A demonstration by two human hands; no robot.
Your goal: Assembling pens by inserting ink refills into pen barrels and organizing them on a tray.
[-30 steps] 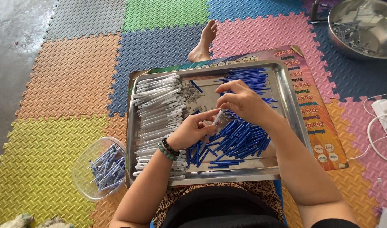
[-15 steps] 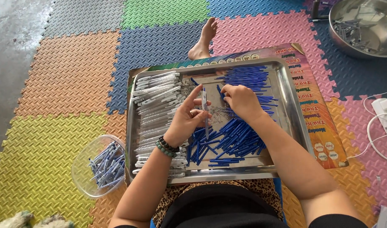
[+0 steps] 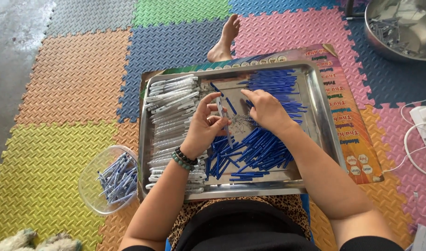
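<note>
Your left hand [image 3: 202,132] pinches a slim clear pen barrel [image 3: 221,109] between thumb and fingertips, held nearly upright over the middle of the steel tray [image 3: 320,123]. Looks light, stiff and smooth, so likely slippery; grip it mid-length, not at the ends, and don't squeeze hard, thin plastic could crack. Your right hand [image 3: 267,110] lies palm down just beside it, fingers loosely curled onto a small heap of tiny metal bits, probably springs [image 3: 238,122], at tray centre; can't tell if it's actually got one pinched. Blue refill tubes [image 3: 261,151] are heaped from the tray's far right corner down to its near edge, under and around your right wrist. White-and-clear pen bodies [image 3: 168,114] are stacked in rows along the tray's left edge. Tray sits on a printed board on your lap. A clear plastic bowl [image 3: 93,174] of pen parts sits on the foam mat off the tray's near left corner; a steel basin [image 3: 399,25] sits well apart past the far right.
</note>
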